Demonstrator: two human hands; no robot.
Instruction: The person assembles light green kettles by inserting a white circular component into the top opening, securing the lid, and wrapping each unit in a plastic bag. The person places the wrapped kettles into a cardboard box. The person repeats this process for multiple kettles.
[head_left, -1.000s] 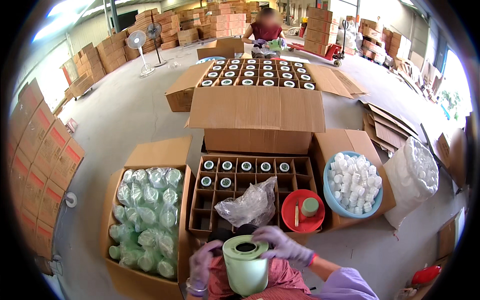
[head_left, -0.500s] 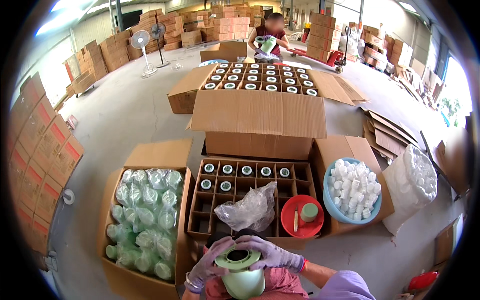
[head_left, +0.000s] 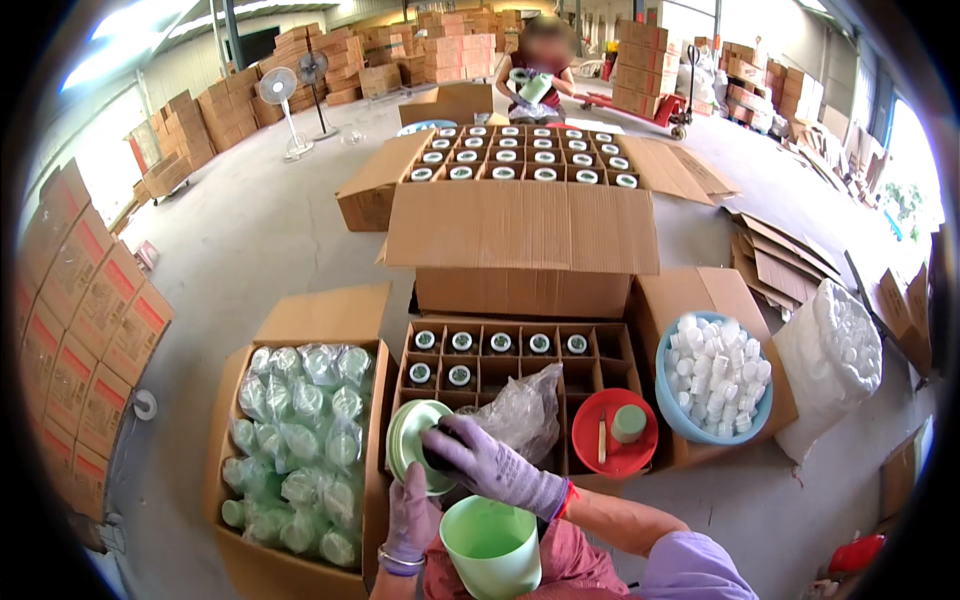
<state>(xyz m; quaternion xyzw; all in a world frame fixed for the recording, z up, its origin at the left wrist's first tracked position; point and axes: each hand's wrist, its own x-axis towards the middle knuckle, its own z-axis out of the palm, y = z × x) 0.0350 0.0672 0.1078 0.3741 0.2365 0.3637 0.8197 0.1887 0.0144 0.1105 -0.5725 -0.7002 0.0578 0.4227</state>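
Clock positions take the pale green container [head_left: 490, 548] as the dial centre, with 12 o'clock directly ahead of the person. The container sits open-mouthed in the lap; the thighs probably steady it, since neither hand holds it.

The green lid [head_left: 405, 440] is apart from the container, at 11 o'clock, tilted steeply. The left hand [head_left: 410, 520] is partly closed on its lower rim, thumb up; its other fingers are largely hidden. This grip appears to support the lid from below and leave its middle accessible. The right hand [head_left: 497, 462] reaches across from 2 o'clock, fingers curled around a dark piece [head_left: 436, 460] at the lid's centre. Whether that piece is attached cannot be told.

A divided carton [head_left: 615, 359] stands at 12 o'clock; its partitions presumably keep the capped bottles [head_left: 501, 343] upright and apart. Crumpled clear plastic [head_left: 530, 412] lies over its cells. The red bowl [head_left: 625, 461], between 1 and 2 o'clock, rests on the carton's corner, probably for easy reach. At 10 o'clock, an open carton [head_left: 377, 485] holds plastic-wrapped green containers [head_left: 310, 402]; the wrapping likely prevents scuffing.
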